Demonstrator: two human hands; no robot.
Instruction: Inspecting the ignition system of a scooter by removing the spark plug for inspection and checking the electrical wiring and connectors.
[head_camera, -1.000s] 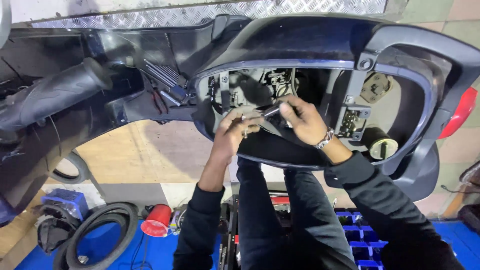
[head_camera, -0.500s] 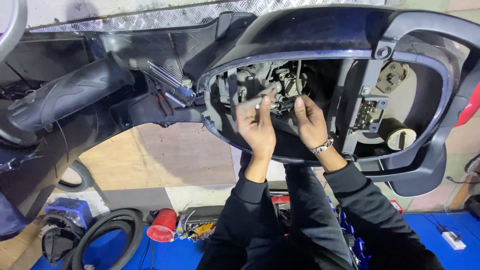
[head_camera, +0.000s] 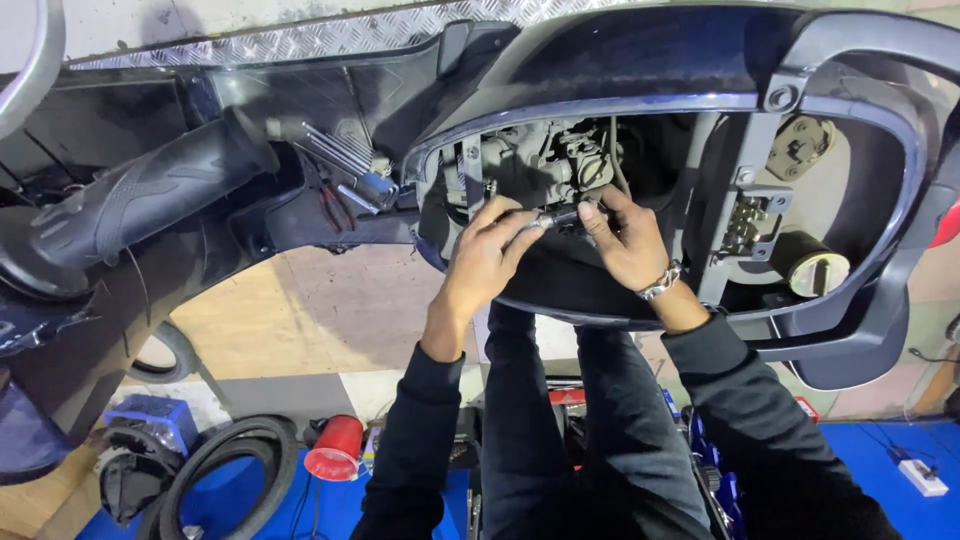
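Observation:
Both my hands reach into the open body of a dark blue scooter (head_camera: 650, 102), just below the grey engine parts (head_camera: 560, 160). My left hand (head_camera: 485, 262) pinches the metal tip of a small dark cylindrical part (head_camera: 556, 217). The other end of that part is held in the fingers of my right hand (head_camera: 628, 243), which wears a metal bracelet. The hands almost touch each other. What the part joins to behind my fingers is hidden.
A black padded seat (head_camera: 150, 195) is tipped up at the left. A round cream-faced cap (head_camera: 818, 272) sits at the right of the opening. On the floor below lie a red cup (head_camera: 335, 452), a black rubber tyre (head_camera: 235, 455), a blue box (head_camera: 150, 420) and a white power strip (head_camera: 922, 478).
My hands have moved up into the opening and drawn together on the small dark part. The view has moved in closer on the opening.

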